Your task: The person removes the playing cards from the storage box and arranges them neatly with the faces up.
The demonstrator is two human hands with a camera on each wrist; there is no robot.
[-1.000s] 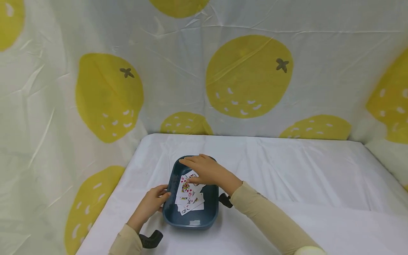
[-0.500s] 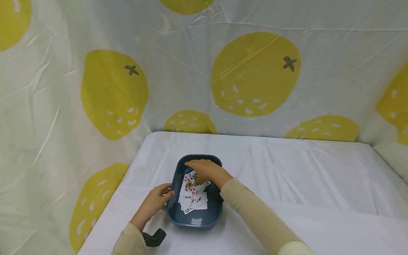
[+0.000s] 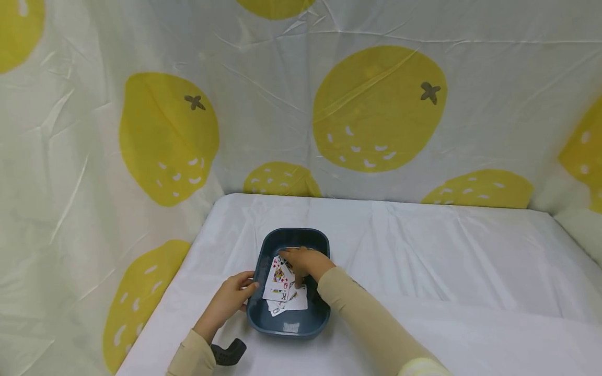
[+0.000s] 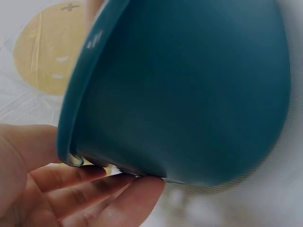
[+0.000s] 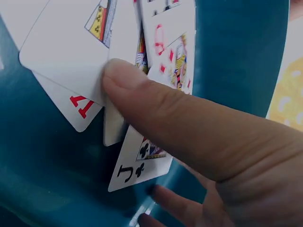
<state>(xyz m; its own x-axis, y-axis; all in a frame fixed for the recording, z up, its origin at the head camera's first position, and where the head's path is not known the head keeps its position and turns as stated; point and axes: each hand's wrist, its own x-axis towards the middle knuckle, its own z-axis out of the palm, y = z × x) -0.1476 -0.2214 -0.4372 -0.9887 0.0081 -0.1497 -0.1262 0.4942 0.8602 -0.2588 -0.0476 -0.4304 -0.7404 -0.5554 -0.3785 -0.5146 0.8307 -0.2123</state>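
Observation:
A dark blue-green plastic basin [image 3: 287, 328] stands on the white cloth. My left hand [image 3: 228, 298] holds its left side, the thumb at the rim and the fingers beneath along the outer wall [image 4: 189, 94]. Inside lies an overlapping pile of playing cards [image 3: 277, 287], face up, among them a queen of diamonds [image 5: 175, 61] and a jack of clubs [image 5: 137, 170]. Reaching into the basin, my right hand [image 3: 305, 262] touches a card with its thumb tip. Its other fingers [image 5: 180, 203] are spread beyond the jack, partly hidden behind the thumb.
White cloth [image 3: 423, 250] covers the table and extends well to the right of the basin. A curtain with yellow lemons [image 3: 376, 109] hangs behind and at the left. A black curved piece [image 3: 229, 352] sits by my left wrist.
My right hand has moved down and nearer within the basin, its thumb now lower over the cards. The left hand keeps its hold on the basin's side. The view has shifted slightly.

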